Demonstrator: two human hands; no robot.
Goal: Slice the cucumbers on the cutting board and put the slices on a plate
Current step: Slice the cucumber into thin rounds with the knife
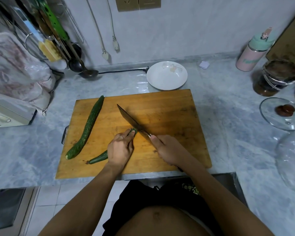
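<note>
From the head view, the left hand point(120, 149) curled its fingers over a cucumber point(99, 157) lying on the cutting board point(169, 116), while the right hand point(167, 150) gripped the knife point(133, 124) against its cut end. A second cucumber point(87, 128) lay further left; the white plate point(166, 80) sat just behind the board.

Cutting board point(160, 116) on marble counter point(32, 150). Left hand point(120, 149) holds 1 cucumber point(99, 157) down; right hand point(167, 149) grips knife point(133, 123), blade at cucumber's cut end. 2nd cucumber point(88, 128) whole, far left. Plate point(167, 75) just behind board.
</note>
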